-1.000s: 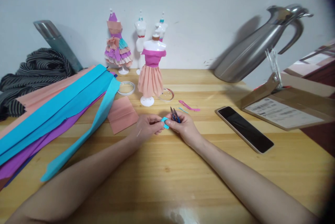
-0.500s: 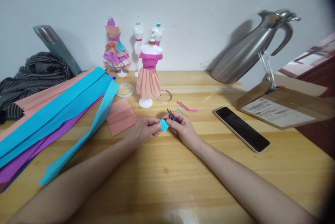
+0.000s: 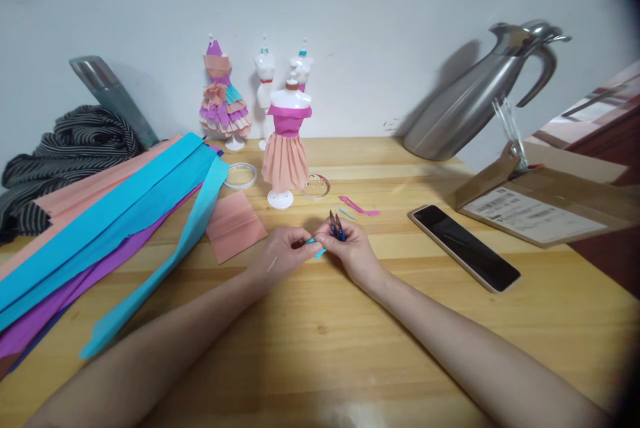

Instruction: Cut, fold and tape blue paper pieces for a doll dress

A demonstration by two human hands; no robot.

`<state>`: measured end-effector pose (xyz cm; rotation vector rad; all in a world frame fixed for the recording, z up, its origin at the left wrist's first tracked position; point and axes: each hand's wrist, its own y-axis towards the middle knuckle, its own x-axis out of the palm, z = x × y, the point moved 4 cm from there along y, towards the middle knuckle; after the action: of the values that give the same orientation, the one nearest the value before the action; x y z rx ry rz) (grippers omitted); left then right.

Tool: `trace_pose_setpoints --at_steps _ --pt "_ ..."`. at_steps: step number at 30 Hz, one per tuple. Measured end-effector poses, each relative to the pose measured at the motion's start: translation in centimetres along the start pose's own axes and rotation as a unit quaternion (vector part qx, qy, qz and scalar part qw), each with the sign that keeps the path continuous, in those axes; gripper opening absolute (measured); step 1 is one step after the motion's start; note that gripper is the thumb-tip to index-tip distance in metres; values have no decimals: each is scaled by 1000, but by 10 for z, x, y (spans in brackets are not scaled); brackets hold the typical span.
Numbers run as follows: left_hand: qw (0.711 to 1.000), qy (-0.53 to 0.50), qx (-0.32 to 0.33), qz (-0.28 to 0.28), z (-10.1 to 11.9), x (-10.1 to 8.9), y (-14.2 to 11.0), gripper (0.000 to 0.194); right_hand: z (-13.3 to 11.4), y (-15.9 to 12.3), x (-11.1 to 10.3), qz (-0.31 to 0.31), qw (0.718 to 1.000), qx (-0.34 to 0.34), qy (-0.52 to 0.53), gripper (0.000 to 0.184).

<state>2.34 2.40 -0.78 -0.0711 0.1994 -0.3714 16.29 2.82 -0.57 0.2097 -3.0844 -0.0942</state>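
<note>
As right hand holds snips, long axis forward, blades foremost

Open tabletop between right hand and phone, mannequin blocking ahead, coloured strips left

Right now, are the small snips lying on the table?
No, the small snips are held in the right hand, with their tips sticking out beyond it.

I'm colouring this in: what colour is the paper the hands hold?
The paper is bright blue; see the head view.
</note>
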Motion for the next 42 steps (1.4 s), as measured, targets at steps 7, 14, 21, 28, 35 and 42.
trace_pose_setpoints --at_steps 7,14,21,28,35,42 --pt "995 -83 4 51 6 -3 -1 28 2 1 0 -29 999 -7 20 28" --pt "987 -128 4 94 5 -5 0 25 -3 3 2 -30 999 -36 8 26" --pt "991 -119 29 62 4 -4 1 25 -8 1 4 -14 998 -53 -25 24" --pt "990 -116 30 72 4 -3 1 23 5 1 2 -27 998 -48 32 33" --pt "983 -165 15 79 10 -9 2 30 5 7 4 -14 998 -68 6 41" --pt "978 -159 58 119 28 -22 1 25 -10 4 -6 -31 993 -78 -82 43"
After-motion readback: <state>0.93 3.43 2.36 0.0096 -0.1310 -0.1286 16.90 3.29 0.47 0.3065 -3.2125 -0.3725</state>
